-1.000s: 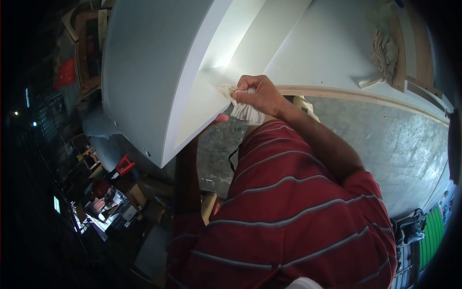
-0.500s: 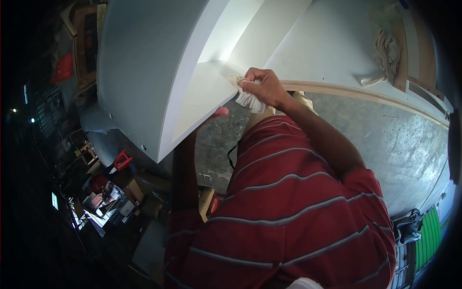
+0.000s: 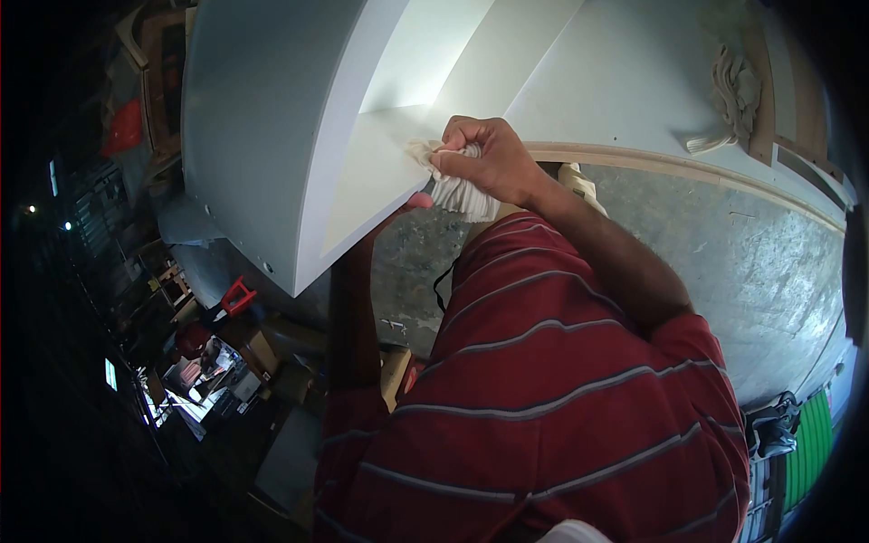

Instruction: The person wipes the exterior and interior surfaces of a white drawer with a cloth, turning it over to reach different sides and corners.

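Observation:
My right hand (image 3: 496, 165) is closed around a bunched white cloth (image 3: 463, 197) with a ribbed look. One end of that cloth rests at the inner face of a white cabinet (image 3: 367, 172), near its lower edge. Of my left hand (image 3: 416, 202) only a thumb or fingertip shows, at the cabinet's lower edge just left of the cloth. The panel hides the rest of its fingers, so its grip cannot be made out.
A second greyish-white cloth (image 3: 735, 95) lies on the white board at upper right. A wooden strip (image 3: 652, 166) edges that board above the concrete floor (image 3: 715, 235). At lower left are a red stool (image 3: 238, 296) and dim clutter.
My right hand has moved slightly left with the cloth, along the cabinet's inner face. The view has shifted a little. My left hand stays at the panel edge.

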{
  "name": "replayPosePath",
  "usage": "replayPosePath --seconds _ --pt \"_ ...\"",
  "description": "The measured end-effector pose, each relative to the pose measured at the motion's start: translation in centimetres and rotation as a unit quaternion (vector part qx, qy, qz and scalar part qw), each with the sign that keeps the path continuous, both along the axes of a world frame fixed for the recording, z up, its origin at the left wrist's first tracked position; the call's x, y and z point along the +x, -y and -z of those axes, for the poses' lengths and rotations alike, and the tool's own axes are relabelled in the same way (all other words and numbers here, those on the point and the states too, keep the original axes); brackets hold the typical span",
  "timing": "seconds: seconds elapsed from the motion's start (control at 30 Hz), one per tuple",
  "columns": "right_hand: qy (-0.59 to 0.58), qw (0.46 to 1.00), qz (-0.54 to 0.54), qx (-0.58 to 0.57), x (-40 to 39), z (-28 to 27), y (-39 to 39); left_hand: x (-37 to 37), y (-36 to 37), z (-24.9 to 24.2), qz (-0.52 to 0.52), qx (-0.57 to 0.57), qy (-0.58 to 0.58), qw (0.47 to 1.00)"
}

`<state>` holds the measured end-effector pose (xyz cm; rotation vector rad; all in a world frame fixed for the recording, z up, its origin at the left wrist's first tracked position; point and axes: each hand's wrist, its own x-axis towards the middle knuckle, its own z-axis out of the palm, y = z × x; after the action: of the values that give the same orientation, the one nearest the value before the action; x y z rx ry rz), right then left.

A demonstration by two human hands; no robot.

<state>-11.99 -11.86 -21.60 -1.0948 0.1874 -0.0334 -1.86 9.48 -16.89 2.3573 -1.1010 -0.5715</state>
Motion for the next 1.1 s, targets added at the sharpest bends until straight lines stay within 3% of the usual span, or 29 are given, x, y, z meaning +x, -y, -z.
replayPosePath --seconds 0.03,0.13,0.23,0.3,0.43,0.5,0.57,0.63,0.7,0.8,0.87,0.93,1.0,1.03,1.1 --pt "0.001 1.0 0.0 -0.002 0.0 0.8 0.1 0.0 0.0 0.2 0.0 -0.002 0.001 1.0" --pt "-0.159 0.984 -0.073 0.026 -0.4 4.3 1.2 -0.6 1.4 -0.2 0.037 -0.091 0.074 0.992" --pt "-0.055 0.997 -0.027 -0.052 -0.2 2.1 0.5 0.3 1.1 0.6 0.036 -0.093 0.106 0.989" --pt "-0.005 0.999 -0.016 -0.043 -0.4 0.5 0.0 0.3 0.3 0.7 -0.025 -0.031 -0.146 0.989" --pt "-0.051 0.997 -0.034 -0.049 -0.7 4.6 0.9 -0.1 1.2 0.5 -0.006 -0.14 -0.093 0.986" --pt "-0.15 0.986 -0.07 0.016 -0.8 4.8 1.5 0.0 1.6 0.1 0.049 -0.117 0.076 0.989" --pt "-0.13 0.99 -0.049 -0.027 -0.7 3.7 0.3 0.0 1.0 0.5 0.028 -0.113 0.004 0.993" --pt "0.071 0.996 0.046 -0.029 -0.3 1.0 -0.5 -0.1 0.4 0.9 0.004 -0.106 -0.068 0.992" --pt "0.076 0.996 0.047 -0.016 -0.2 1.5 -0.3 -0.1 0.2 0.7 -0.001 -0.084 -0.012 0.996" --pt "-0.136 0.989 -0.061 -0.011 -0.5 5.3 1.3 -0.2 0.9 0.2 0.007 -0.092 0.031 0.995" --pt "-0.107 0.993 -0.044 -0.027 -0.7 6.1 0.7 -0.8 1.6 -0.2 -0.018 -0.115 0.007 0.993" --pt "-0.069 0.996 -0.044 -0.046 -0.7 3.5 0.7 -0.4 1.3 0.2 -0.045 -0.134 -0.018 0.99" --pt "-0.048 0.998 -0.036 -0.021 -0.4 2.2 0.6 0.0 0.2 0.5 0.017 -0.061 0.116 0.991" --pt "-0.023 0.999 -0.026 0.0 -0.4 2.1 0.6 -0.3 -0.2 0.7 0.017 -0.059 0.114 0.992" --pt "-0.051 0.997 -0.056 -0.016 -0.1 4.2 1.5 -0.5 0.8 0.1 -0.027 -0.108 -0.002 0.994"
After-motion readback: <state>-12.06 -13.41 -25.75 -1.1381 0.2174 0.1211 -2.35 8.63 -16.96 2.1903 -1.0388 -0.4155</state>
